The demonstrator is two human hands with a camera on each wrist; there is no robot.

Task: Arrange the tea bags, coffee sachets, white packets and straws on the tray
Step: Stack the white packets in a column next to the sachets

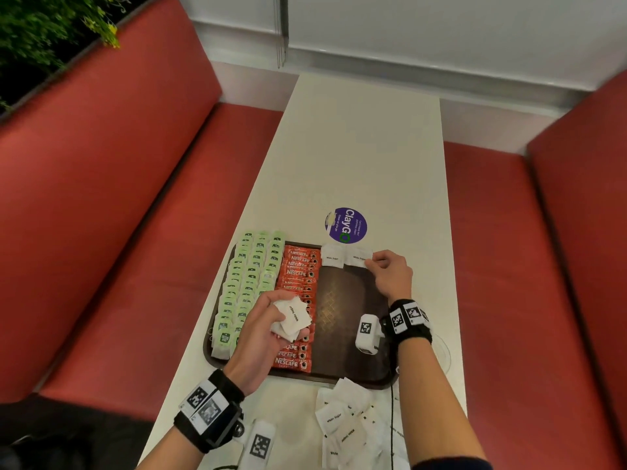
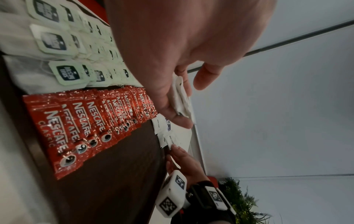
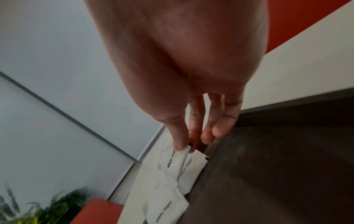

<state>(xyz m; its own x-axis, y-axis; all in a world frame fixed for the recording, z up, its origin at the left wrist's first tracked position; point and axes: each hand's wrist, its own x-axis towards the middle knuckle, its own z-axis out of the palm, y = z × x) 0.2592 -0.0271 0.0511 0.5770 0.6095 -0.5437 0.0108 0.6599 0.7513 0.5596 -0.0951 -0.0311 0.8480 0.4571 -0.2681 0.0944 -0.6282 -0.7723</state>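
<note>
Setting: red booth benches [image 1: 142, 205] flank a long white surface [image 1: 366, 157]; green plants [image 1: 44, 25] sit behind the left bench.
Tray: a dark brown tray [image 1: 339, 310] lies on the near part of the surface.
Tea bags: rows of green-tagged tea bags [image 1: 247, 283] fill the tray's left side.
Coffee sachets: a column of red coffee sachets [image 1: 298, 273] lies just right of the tea bags.
White packets on tray: two white packets [image 1: 330, 255] sit side by side at the tray's far edge.
Right hand: the right hand [image 1: 390, 273] has its fingers [image 3: 179, 136] pinched on the corner of the right-hand packet [image 3: 178, 162].
Left hand: the left hand [image 1: 264, 327] hovers over the sachets, fingers curled around a bunch of white packets [image 1: 291, 317].
Loose pile: more white packets [image 1: 346, 425] lie heaped on the surface, just near of the tray.
Sticker: a round purple sticker [image 1: 346, 225] is on the surface just beyond the tray.
</note>
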